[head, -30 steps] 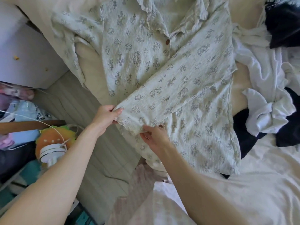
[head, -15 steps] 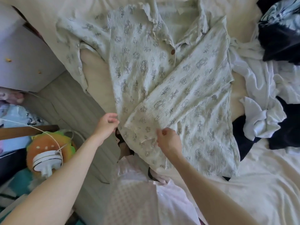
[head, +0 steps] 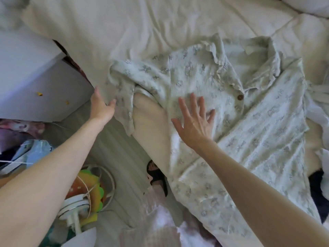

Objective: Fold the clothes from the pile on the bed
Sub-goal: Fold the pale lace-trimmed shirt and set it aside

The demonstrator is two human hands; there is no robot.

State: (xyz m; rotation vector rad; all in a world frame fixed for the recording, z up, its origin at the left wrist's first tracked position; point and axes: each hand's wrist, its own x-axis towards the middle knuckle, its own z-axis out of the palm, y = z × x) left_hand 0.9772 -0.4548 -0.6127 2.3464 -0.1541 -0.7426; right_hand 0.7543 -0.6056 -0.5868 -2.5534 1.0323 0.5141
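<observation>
A pale green printed shirt [head: 252, 122] with a brown button lies spread on the bed, its right sleeve folded across the front. My right hand [head: 194, 120] lies flat with spread fingers on the shirt's chest. My left hand [head: 101, 107] reaches to the shirt's left sleeve [head: 121, 86], which hangs over the bed's edge; its thumb touches the cloth and its fingers are hidden behind the sleeve. More clothes of the pile, white [head: 318, 107] and dark [head: 318, 191], lie at the right edge.
The cream bed sheet [head: 142, 29] stretches across the top. A white cabinet [head: 35, 82] stands at the left by the bed. Below on the wooden floor [head: 114, 157] are a toy-like fan [head: 83, 198], a cable, bags and a black slipper [head: 156, 175].
Both hands let go of the folded sleeve's cuff. My right hand moved up and pressed flat on the chest; my left hand reached up to the other sleeve. The view tilted upward.
</observation>
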